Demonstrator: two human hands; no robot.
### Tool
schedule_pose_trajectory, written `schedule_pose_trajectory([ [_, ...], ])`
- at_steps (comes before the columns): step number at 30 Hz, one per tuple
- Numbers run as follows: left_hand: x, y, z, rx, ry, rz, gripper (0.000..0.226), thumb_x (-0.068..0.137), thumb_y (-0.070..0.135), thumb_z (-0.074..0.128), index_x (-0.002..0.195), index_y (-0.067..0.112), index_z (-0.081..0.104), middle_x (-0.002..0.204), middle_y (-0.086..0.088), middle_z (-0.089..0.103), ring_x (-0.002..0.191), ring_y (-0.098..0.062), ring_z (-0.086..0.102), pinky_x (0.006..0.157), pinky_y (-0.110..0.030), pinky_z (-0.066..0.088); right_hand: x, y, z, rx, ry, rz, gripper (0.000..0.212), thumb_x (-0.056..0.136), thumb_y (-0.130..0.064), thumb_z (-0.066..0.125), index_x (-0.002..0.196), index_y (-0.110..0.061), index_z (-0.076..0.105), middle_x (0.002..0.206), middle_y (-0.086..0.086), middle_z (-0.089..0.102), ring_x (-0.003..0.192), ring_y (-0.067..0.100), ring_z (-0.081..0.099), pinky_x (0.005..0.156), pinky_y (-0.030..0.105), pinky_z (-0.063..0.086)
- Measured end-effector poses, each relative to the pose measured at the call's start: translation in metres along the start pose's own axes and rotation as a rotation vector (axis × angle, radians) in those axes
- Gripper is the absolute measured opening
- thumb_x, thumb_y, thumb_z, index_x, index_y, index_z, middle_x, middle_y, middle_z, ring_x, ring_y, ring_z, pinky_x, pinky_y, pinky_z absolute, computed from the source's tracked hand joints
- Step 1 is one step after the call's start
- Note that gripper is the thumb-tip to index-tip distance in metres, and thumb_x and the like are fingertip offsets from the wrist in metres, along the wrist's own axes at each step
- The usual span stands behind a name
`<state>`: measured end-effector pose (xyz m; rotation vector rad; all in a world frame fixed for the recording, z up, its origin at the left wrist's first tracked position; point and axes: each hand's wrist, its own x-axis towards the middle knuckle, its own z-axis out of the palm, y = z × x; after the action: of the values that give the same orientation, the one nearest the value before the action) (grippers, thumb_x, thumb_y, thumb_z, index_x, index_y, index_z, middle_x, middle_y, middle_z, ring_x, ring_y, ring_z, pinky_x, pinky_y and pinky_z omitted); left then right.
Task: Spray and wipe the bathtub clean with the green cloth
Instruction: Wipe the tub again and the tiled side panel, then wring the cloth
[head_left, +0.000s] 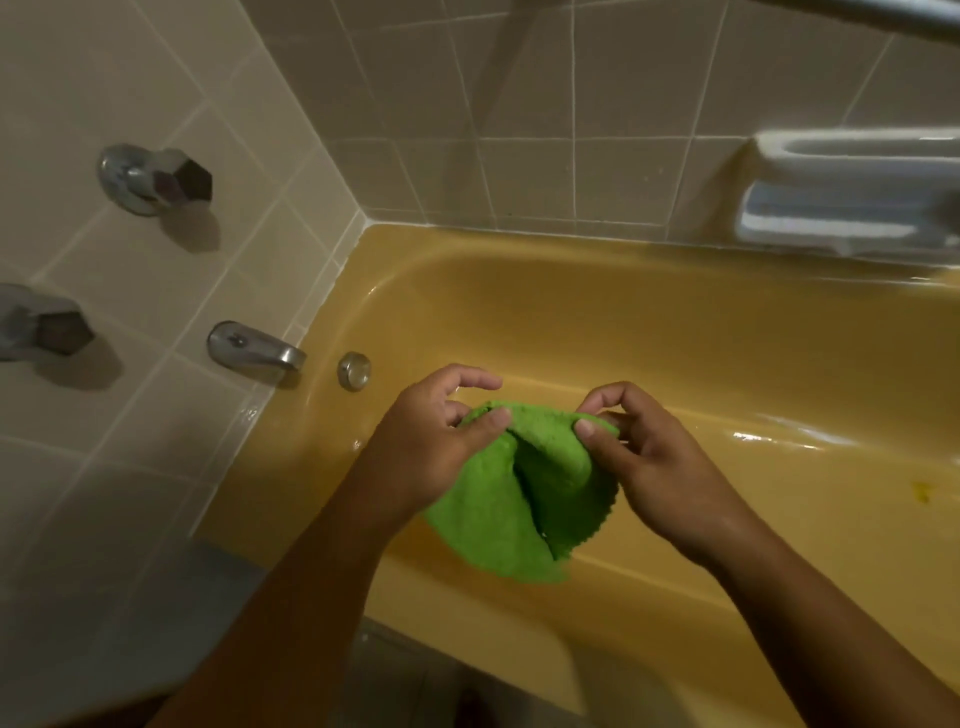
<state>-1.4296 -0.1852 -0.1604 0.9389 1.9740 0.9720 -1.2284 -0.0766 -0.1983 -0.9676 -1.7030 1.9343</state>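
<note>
A: Beige square-tiled bathroom wall (156, 62) above a glossy mustard-yellow enamel bathtub (675, 332). Starting at the left, what fittings?

B: Two hexagonal chrome tap handles (156, 179), one curved chrome spout (254, 351), one round chrome overflow cap (354, 370) just beside it.

A: And in the middle?

B: Left hand (431, 447), thumb against curled fingers, pinching the top edge of the fuzzy bright-green cloth (509, 499). Right hand (649, 467) pinching the same edge close by. Cloth hanging bunched over the tub's near side; contact with the enamel unclear.

A: Why held like that?

B: Probably to spread or refold it into a flat wiping face.

A: Further right?

B: One white ceramic soap dish (852, 192) on the back wall, one small yellow spot (922, 491) low in the tub. One cloth, two hands, no spray bottle in sight.
</note>
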Motion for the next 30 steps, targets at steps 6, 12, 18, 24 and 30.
schedule_pose_trajectory([
  [6,0.0,0.007,-0.031,-0.735,-0.402,-0.185,0.059,0.095,0.049,0.057,0.144,0.015,0.056,0.108,-0.017,0.077,0.091,-0.024,0.077,0.077,-0.036,0.063,0.008,-0.014,-0.016,0.574,0.057,0.194,0.026,0.101,-0.027,0.06,0.125,-0.032,0.068,0.086,0.003,0.071,0.068,0.018,0.066,0.055,0.03,0.056],
  [12,-0.029,-0.046,0.04,-1.09,-0.403,-0.304,0.091,0.077,0.052,0.086,0.15,0.01,0.051,0.152,-0.019,0.053,0.14,-0.037,0.052,0.113,-0.06,0.044,0.0,0.007,-0.026,0.981,0.061,0.448,0.048,0.101,-0.048,0.058,0.138,-0.018,0.063,0.104,0.009,0.078,0.091,0.028,0.077,0.072,0.045,0.063],
  [18,-0.024,-0.066,0.067,-0.78,-0.01,-0.572,0.044,0.087,0.001,0.076,0.129,-0.002,0.063,0.125,-0.026,0.07,0.107,-0.04,0.073,0.086,-0.05,0.062,-0.018,0.048,-0.031,0.205,0.045,0.544,0.069,0.089,-0.025,0.078,0.144,-0.052,0.046,0.136,0.013,0.056,0.114,0.034,0.063,0.094,0.052,0.058],
  [24,-0.018,-0.084,0.06,-0.441,0.061,-0.428,0.089,0.058,0.033,0.102,0.134,0.045,0.056,0.141,-0.011,0.059,0.12,-0.031,0.067,0.097,-0.055,0.058,-0.019,0.065,-0.033,-0.207,0.001,0.234,0.07,0.091,-0.016,0.078,0.148,-0.043,0.05,0.137,-0.008,0.053,0.12,0.016,0.054,0.089,0.019,0.048],
  [30,-0.011,-0.081,0.067,0.578,-0.055,-0.1,0.043,0.091,0.031,0.079,0.131,0.031,0.065,0.112,0.007,0.052,0.111,-0.02,0.059,0.084,-0.026,0.043,-0.011,0.085,-0.038,-0.846,0.095,-0.012,0.038,0.084,-0.029,0.084,0.119,-0.018,0.074,0.105,-0.004,0.059,0.095,0.02,0.057,0.078,0.029,0.044],
])
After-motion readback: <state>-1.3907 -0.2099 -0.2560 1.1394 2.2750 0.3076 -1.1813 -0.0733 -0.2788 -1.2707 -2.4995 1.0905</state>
